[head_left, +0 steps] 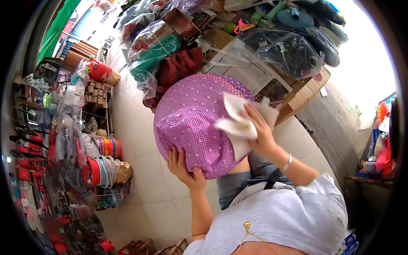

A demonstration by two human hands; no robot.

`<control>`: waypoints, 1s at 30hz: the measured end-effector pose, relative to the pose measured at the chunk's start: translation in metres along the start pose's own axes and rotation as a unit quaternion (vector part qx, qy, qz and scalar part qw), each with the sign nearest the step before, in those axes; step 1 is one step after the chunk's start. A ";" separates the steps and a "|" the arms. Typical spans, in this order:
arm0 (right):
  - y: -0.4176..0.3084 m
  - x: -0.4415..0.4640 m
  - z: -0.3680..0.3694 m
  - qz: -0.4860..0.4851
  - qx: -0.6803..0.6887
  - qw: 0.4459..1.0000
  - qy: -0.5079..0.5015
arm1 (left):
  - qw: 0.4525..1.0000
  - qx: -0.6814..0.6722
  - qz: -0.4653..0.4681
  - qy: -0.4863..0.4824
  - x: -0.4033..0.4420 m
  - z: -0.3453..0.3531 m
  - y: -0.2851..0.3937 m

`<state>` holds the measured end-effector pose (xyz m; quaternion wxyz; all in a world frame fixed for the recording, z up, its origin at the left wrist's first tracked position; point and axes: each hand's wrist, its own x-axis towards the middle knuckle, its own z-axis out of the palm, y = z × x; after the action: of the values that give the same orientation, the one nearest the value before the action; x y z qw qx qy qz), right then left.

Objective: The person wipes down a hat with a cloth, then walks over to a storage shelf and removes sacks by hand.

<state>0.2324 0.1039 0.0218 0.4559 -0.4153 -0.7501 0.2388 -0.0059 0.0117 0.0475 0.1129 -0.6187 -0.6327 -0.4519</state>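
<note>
A round, puffy purple checked fabric item point(187, 123) with small light and red spots is held up in front of my body. My left hand point(185, 169) grips its lower edge, the fingers lying on the fabric and the thumb near the rim. My right hand point(260, 131) holds a folded white cloth point(242, 112) against the right side of the purple item. The cloth is partly blurred, and it hides some of that side.
Behind it, a cardboard box point(306, 91) bears plastic-wrapped goods point(284, 49) and dark red items point(180, 63). Shelves at the left carry red pots point(98, 170), coiled hose and packaged goods. Colourful goods point(382, 140) stand at the far right. Pale floor tiles point(148, 191) lie below.
</note>
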 end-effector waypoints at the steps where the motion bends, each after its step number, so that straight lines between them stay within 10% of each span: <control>1: -0.003 -0.019 0.004 -0.009 0.004 1.000 0.013 | 1.000 0.000 -0.002 0.001 0.000 0.000 0.001; 12: 0.024 0.123 0.016 0.092 0.111 0.986 -0.089 | 1.000 0.000 -0.006 0.023 -0.001 0.003 0.001; 24: -0.022 -0.045 0.014 -0.031 0.008 0.999 -0.017 | 0.999 -0.006 -0.025 0.032 -0.001 0.005 0.000; 30: 0.007 0.056 0.006 0.010 0.025 0.999 -0.045 | 0.999 0.008 -0.009 0.030 -0.002 0.001 0.000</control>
<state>0.2169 0.1545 0.0413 0.4296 -0.4000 -0.7594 0.2807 -0.0051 0.0113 0.0460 0.1324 -0.5980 -0.6384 -0.4662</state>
